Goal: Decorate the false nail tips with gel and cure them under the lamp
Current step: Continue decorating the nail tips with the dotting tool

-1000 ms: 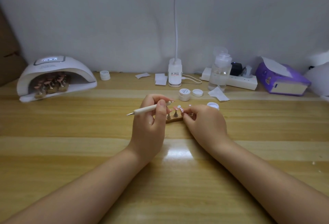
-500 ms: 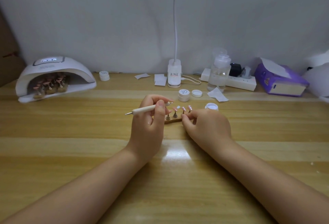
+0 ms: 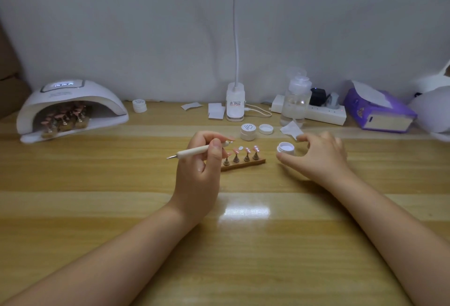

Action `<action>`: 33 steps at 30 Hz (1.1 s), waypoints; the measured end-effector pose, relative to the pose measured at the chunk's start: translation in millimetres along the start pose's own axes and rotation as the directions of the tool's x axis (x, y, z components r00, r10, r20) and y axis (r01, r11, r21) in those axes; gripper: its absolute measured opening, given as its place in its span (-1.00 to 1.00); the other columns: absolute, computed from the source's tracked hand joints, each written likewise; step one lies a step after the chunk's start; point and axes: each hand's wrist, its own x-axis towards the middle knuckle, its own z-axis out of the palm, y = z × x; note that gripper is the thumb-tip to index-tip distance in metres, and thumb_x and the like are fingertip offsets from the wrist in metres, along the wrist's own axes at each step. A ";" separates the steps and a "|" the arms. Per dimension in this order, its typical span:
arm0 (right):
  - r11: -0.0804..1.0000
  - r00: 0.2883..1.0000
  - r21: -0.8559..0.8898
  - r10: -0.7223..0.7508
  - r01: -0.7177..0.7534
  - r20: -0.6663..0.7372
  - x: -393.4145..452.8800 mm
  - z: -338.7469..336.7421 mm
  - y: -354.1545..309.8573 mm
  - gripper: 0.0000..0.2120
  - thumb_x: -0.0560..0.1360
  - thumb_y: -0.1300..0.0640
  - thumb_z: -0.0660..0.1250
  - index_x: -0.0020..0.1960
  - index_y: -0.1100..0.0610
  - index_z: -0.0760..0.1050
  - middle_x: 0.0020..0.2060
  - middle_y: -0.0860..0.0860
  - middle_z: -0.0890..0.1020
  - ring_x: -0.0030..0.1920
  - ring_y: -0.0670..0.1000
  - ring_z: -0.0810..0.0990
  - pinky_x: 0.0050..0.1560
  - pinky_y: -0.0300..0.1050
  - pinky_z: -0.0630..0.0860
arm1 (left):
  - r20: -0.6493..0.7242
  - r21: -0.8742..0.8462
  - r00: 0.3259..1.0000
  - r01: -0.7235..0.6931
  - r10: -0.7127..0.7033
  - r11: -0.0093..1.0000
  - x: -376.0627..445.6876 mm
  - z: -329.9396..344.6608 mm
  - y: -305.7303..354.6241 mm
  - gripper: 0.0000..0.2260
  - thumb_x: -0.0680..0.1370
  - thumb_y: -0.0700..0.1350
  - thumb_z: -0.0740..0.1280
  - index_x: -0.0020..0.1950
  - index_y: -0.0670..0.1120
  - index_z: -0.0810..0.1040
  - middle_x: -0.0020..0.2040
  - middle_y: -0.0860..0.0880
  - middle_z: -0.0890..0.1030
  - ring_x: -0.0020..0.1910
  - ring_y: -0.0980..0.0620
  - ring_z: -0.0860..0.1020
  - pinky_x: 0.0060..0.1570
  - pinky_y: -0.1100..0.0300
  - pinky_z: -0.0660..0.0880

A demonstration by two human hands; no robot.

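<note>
A wooden strip (image 3: 246, 165) at the table's middle holds several small stands with pink nail tips (image 3: 247, 151). My left hand (image 3: 198, 174) grips a white dotting pen (image 3: 194, 151) lying level, its metal point to the left. My right hand (image 3: 321, 159) hovers with spread, relaxed fingers around an open gel pot (image 3: 285, 148), apart from the strip and holding nothing. At the far left stands the white curing lamp (image 3: 70, 108), display lit, with more stands of pink tips inside.
A closed gel jar (image 3: 248, 131) and a loose lid (image 3: 266, 129) sit behind the strip. Further back are a desk lamp base (image 3: 235, 104), a pump bottle (image 3: 295, 101), a power strip (image 3: 323, 113), a purple tissue pack (image 3: 379, 111), paper wipes (image 3: 216, 111) and another jar (image 3: 139, 105).
My right hand has left the nail tips on the strip and moved right to the open gel pot. My left hand and the pen have hardly moved.
</note>
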 end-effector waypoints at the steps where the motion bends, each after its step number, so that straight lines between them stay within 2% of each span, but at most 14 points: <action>1: 1.000 1.000 -0.010 0.005 -0.004 0.029 0.2 1.6 0.6 -0.38 0.28 -0.33 0.33 0.24 -0.05 0.46 0.17 0.07 0.44 0.27 0.15 0.31 0.23 -0.03 0.25 | 0.000 -0.001 1.000 0.000 0.000 1.000 0.1 -0.1 0.0 -0.86 0.55 0.04 0.13 -0.09 0.15 0.48 -0.15 0.02 0.58 -0.26 0.21 0.53 -0.27 0.34 0.47; 4: 0.999 0.999 -0.031 -0.030 0.031 0.022 -1.4 7.3 -1.3 -0.59 0.31 -0.29 0.32 0.01 -0.05 0.55 0.07 0.07 0.50 0.17 0.17 0.37 0.08 -0.06 0.28 | 0.004 -0.004 1.000 0.004 -0.004 1.000 -0.2 -0.2 -0.6 -0.86 0.54 0.05 0.13 -0.09 0.15 0.48 -0.17 0.02 0.58 -0.26 0.21 0.53 -0.26 0.33 0.47; 6: 0.998 0.999 -0.028 -0.052 0.053 0.001 -3.2 9.5 -3.8 -0.68 0.34 -0.26 0.33 -0.13 -0.03 0.54 -0.01 0.07 0.53 0.11 0.17 0.39 0.01 -0.08 0.28 | 0.006 0.002 1.000 0.005 -0.005 1.000 0.1 -0.1 -0.7 -0.86 0.54 0.05 0.13 -0.09 0.15 0.48 -0.16 0.02 0.58 -0.26 0.22 0.53 -0.26 0.33 0.47; 10: 0.992 0.991 0.074 -0.091 0.098 -0.096 -4.3 7.2 -4.4 -0.64 0.33 -0.19 0.41 -0.04 0.06 0.57 -0.06 0.04 0.53 0.10 0.12 0.43 0.07 -0.09 0.31 | 0.003 0.008 1.000 0.005 -0.005 1.000 0.8 -0.6 -0.3 -0.86 0.58 -0.05 0.15 -0.08 0.13 0.48 -0.16 0.01 0.58 -0.27 0.20 0.53 -0.28 0.31 0.47; 13: 0.947 0.941 0.206 -0.182 0.246 -0.285 -10.4 2.8 -9.6 -0.74 0.32 -0.06 0.45 -0.14 0.10 0.53 -0.19 0.01 0.48 -0.06 0.08 0.45 -0.06 -0.17 0.24 | -0.002 0.004 1.000 0.014 -0.014 1.000 0.1 -0.1 1.7 -0.83 0.58 -0.09 0.14 -0.09 0.11 0.48 -0.17 0.01 0.58 -0.27 0.18 0.52 -0.27 0.28 0.48; 15: 0.909 0.900 0.226 -0.259 0.349 -0.349 -18.5 1.3 -16.8 -0.76 0.31 0.01 0.45 -0.20 0.14 0.49 -0.25 0.02 0.46 -0.15 0.07 0.42 -0.12 -0.17 0.23 | 0.000 -0.001 1.000 0.004 -0.004 1.000 -0.8 0.1 3.7 -0.87 0.58 -0.05 0.16 -0.08 0.11 0.48 -0.17 0.01 0.58 -0.27 0.18 0.53 -0.26 0.30 0.47; 18: 0.845 0.831 0.171 -0.426 0.506 -0.358 -30.3 0.8 -27.3 -0.75 0.28 0.08 0.48 -0.22 0.19 0.47 -0.29 0.04 0.49 -0.21 0.07 0.41 -0.15 -0.11 0.30 | 0.014 -0.006 0.999 -0.039 0.039 0.999 -3.1 0.6 6.4 -0.85 0.55 0.02 0.13 -0.08 0.06 0.48 -0.19 0.03 0.59 -0.27 0.19 0.54 -0.26 0.37 0.45; 21: 0.793 0.786 0.149 -0.522 0.590 -0.332 -38.8 1.1 -34.5 -0.74 0.27 0.09 0.49 -0.21 0.20 0.47 -0.31 0.02 0.50 -0.23 0.08 0.43 -0.16 -0.03 0.36 | 0.028 0.003 0.997 -0.073 0.073 0.997 -4.8 1.7 7.8 -0.82 0.55 0.00 0.12 -0.11 0.00 0.48 -0.29 0.04 0.55 -0.33 0.16 0.49 -0.29 0.36 0.41; 24: 0.771 0.768 0.167 -0.537 0.615 -0.348 -46.4 3.6 -40.4 -0.75 0.28 0.10 0.49 -0.21 0.21 0.47 -0.32 0.03 0.51 -0.24 0.10 0.45 -0.19 0.02 0.40 | 0.031 0.051 0.996 -0.089 0.087 0.995 -5.0 2.1 7.9 -0.82 0.55 0.02 0.11 -0.14 0.04 0.47 -0.37 0.09 0.51 -0.37 0.17 0.46 -0.31 0.33 0.38; 28: 0.764 0.781 0.213 -0.531 0.609 -0.328 -51.0 5.9 -45.4 -0.75 0.29 0.11 0.48 -0.19 0.21 0.48 -0.32 0.04 0.51 -0.24 0.10 0.47 -0.18 0.03 0.42 | 0.059 0.081 0.996 -0.077 0.072 0.994 -4.5 2.6 8.6 -0.82 0.54 0.04 0.11 -0.15 0.06 0.46 -0.30 0.21 0.56 -0.33 0.23 0.50 -0.27 0.43 0.37; 33: 0.760 0.779 0.207 -0.549 0.616 -0.304 -52.6 5.6 -45.7 -0.75 0.26 0.14 0.50 -0.19 0.21 0.48 -0.34 0.03 0.50 -0.23 0.07 0.44 -0.20 -0.01 0.40 | 0.093 0.093 0.993 -0.075 0.066 0.993 -5.1 3.5 8.1 -0.80 0.54 0.05 0.11 -0.13 0.00 0.47 -0.28 0.26 0.57 -0.30 0.25 0.53 -0.24 0.42 0.38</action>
